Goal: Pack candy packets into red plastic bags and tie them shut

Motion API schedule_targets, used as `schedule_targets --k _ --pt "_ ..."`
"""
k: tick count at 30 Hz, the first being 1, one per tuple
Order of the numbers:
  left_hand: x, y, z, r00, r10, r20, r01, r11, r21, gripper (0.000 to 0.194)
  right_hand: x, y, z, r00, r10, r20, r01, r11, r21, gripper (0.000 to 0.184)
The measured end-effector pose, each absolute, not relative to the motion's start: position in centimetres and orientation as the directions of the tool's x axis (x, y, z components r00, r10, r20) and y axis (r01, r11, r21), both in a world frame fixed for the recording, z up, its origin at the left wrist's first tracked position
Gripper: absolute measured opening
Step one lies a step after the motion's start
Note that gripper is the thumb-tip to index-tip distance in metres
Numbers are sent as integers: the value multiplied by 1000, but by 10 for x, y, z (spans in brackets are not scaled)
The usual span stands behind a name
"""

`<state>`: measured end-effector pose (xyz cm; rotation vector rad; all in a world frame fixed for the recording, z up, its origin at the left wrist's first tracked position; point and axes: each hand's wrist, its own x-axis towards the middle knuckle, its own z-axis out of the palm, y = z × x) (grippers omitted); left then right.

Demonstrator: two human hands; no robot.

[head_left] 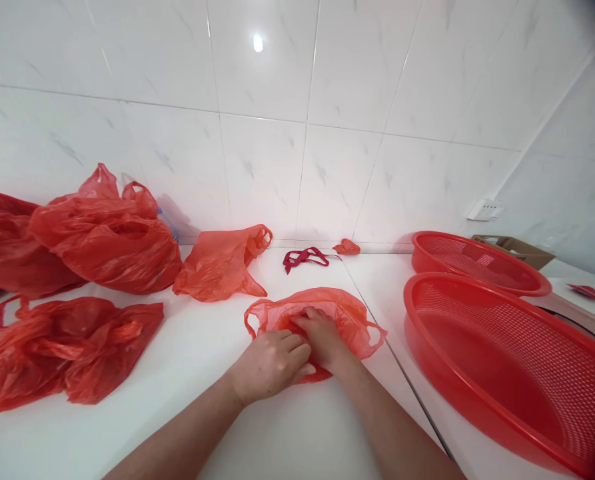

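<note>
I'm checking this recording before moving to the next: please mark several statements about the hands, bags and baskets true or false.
1. Two red baskets stand on the right. True.
2. The right hand reaches into an open red bag. True.
3. The other hand grips a basket. False: the left hand is at the bag's near side.
4. No bags lie left of the hands. False: several other red bags do.
5. A crimson strap lies near the tiled wall. True.
</note>
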<state>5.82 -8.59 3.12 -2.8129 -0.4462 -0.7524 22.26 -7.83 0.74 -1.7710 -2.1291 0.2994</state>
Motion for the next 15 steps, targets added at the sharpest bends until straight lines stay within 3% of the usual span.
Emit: schedule_targets --k 3,9,11,15 --pt "58 -83 29 810 319 492 411 -908 -88 28 222 -77 9 -130 981 146 900 179 -396 23" --pt "57 -79 31 741 572 352 600 -799 36 16 228 -80 25 13 914 406 914 154 -375 31" --pt "57 -78 32 709 628 320 652 -757 41 21 235 -79 26 64 922 382 921 93 -378 32" --pt "57 -76 31 653 704 278 726 -687 35 33 249 -74 21 120 979 164 917 -46 -396 33"
